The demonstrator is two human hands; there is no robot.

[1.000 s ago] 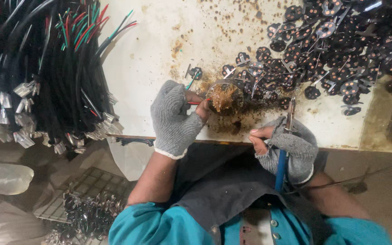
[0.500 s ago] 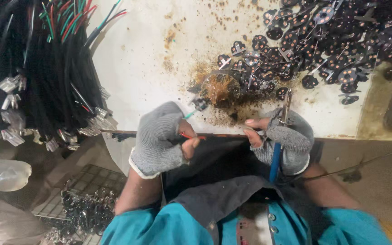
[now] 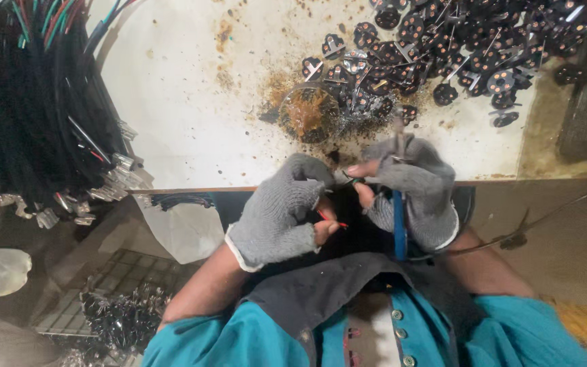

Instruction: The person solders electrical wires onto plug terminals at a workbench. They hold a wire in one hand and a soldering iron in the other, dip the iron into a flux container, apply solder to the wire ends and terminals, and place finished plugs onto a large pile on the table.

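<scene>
- Both hands, in grey fingerless knit gloves, met at the near edge of the table: the left hand (image 3: 281,212) was curled shut, pinching a thin red wire (image 3: 332,220) between thumb and fingertips, and the right hand (image 3: 410,190) was closed round a blue-handled tool (image 3: 399,228) whose metal tip stood up above the knuckles.
- Between the two hands, just beside the bare fingertips, sat a small dark part (image 3: 352,179); its exact shape was too small to tell.
- A white worktable (image 3: 185,95), stained with brown specks, filled the upper view.
- On the left a thick bundle of black cables (image 3: 42,102) with metal end pieces hung over the table edge.
- At top right lay a heap of small black round parts (image 3: 456,47) with metal pins.
- Near the hands, on the table, stood a small round dish of brown paste (image 3: 307,112).
</scene>
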